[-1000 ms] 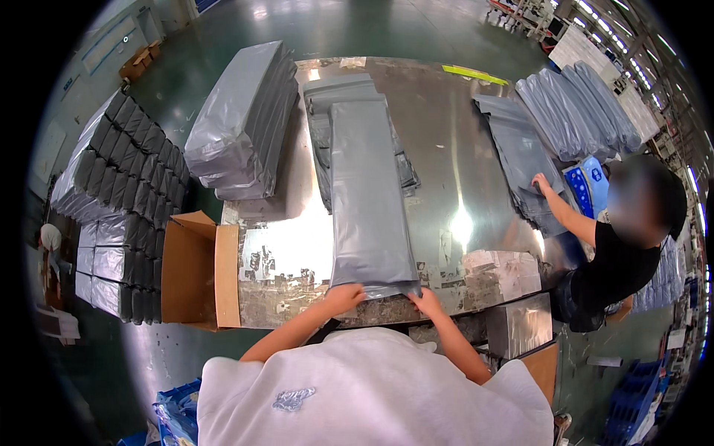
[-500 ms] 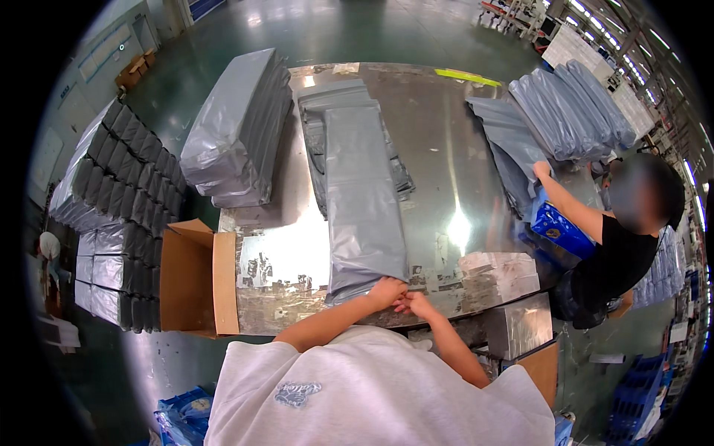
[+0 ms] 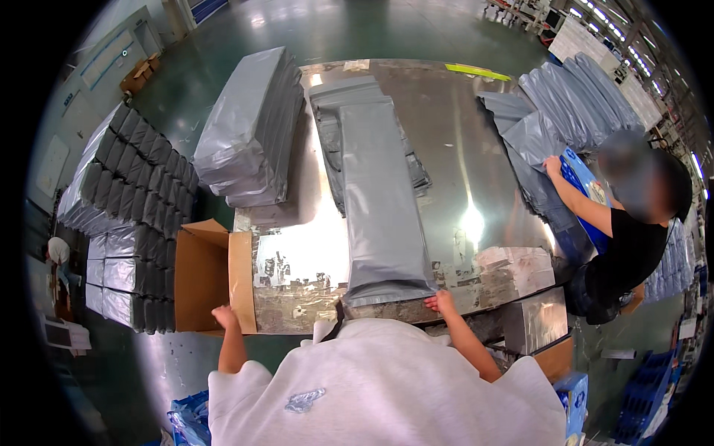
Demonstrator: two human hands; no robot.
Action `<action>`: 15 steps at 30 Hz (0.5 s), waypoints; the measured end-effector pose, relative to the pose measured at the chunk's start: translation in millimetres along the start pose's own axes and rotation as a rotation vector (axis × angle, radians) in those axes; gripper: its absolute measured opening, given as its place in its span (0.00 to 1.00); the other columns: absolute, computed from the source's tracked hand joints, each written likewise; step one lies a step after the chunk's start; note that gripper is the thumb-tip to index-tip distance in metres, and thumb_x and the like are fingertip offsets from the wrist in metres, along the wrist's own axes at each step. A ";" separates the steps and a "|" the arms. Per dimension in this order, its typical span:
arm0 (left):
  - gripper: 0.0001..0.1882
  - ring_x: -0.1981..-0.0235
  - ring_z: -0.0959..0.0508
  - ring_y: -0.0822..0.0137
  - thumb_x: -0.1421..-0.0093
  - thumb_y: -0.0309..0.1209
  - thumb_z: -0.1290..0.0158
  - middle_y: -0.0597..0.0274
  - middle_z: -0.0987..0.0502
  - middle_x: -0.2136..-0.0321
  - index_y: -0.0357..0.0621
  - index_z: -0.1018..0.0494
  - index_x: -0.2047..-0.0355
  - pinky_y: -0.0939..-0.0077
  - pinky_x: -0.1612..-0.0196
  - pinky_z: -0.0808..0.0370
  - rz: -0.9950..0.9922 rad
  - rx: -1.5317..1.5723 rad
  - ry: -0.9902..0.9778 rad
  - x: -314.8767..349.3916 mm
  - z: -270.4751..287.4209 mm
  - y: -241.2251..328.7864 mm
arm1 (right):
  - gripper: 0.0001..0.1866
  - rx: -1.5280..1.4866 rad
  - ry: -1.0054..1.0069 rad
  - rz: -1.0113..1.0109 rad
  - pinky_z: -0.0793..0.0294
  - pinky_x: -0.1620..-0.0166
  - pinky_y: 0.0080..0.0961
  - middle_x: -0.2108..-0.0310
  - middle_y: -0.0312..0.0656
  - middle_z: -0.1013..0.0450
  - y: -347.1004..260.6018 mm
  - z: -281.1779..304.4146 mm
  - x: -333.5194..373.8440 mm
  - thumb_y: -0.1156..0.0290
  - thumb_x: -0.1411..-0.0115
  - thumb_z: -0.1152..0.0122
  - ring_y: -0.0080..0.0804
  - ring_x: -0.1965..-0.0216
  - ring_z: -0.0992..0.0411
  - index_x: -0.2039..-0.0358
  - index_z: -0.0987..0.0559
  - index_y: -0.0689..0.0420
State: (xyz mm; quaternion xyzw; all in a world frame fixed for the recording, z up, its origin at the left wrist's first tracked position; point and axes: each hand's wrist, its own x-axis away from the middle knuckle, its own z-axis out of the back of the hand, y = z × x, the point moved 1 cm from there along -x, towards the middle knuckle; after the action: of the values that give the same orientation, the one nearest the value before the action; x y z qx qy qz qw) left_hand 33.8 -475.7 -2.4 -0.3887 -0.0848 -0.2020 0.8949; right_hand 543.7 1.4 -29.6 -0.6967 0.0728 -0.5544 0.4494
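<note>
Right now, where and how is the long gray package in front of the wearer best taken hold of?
Probably by both corners of the near end of the long gray package, coming from the wearer's side. It lies lengthwise on the table, that narrow end facing the wearer; the right hand is just beside its right corner.

This is a factory floor or packing workshop. A broad, scuffed metal bench carries grey plastic packages and a tall stack of more, with an open cardboard box beside it. Bulk bundles stand piled at the left, and a co-worker works at the right. Around them spreads a glossy green floor, with rows of ceiling strip lights and blue plastic crates or pallets.
</note>
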 end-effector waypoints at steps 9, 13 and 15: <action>0.09 0.63 0.26 0.62 0.49 0.32 0.53 0.57 0.26 0.66 0.46 0.26 0.70 0.71 0.68 0.30 -0.100 0.255 -0.271 28.0 76.6 7.9 | 0.19 0.798 -0.322 -0.034 0.29 0.68 0.30 0.65 0.48 0.29 -49.3 32.9 28.0 0.73 0.48 0.52 0.36 0.68 0.29 0.54 0.37 0.59; 0.21 0.51 0.38 0.59 0.48 0.28 0.57 0.53 0.38 0.54 0.42 0.40 0.52 0.65 0.50 0.40 -0.658 0.818 0.727 65.8 207.9 100.8 | 0.32 1.460 0.477 0.787 0.44 0.49 0.41 0.48 0.49 0.46 -111.3 5.3 65.5 0.78 0.54 0.50 0.45 0.48 0.46 0.46 0.43 0.49; 0.29 0.44 0.47 0.60 0.51 0.26 0.56 0.56 0.50 0.46 0.54 0.46 0.47 0.63 0.44 0.49 -1.062 0.445 0.753 110.7 259.5 134.4 | 0.36 1.621 0.326 1.220 0.52 0.44 0.42 0.44 0.47 0.52 -139.4 -11.2 67.8 0.81 0.56 0.52 0.44 0.42 0.53 0.44 0.45 0.46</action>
State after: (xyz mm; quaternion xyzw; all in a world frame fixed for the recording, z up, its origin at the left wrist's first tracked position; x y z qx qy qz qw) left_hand 192.6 -236.1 120.2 -0.0047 0.0133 -0.7121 0.7020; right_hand 504.4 36.3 116.6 0.0555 0.0783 -0.2022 0.9746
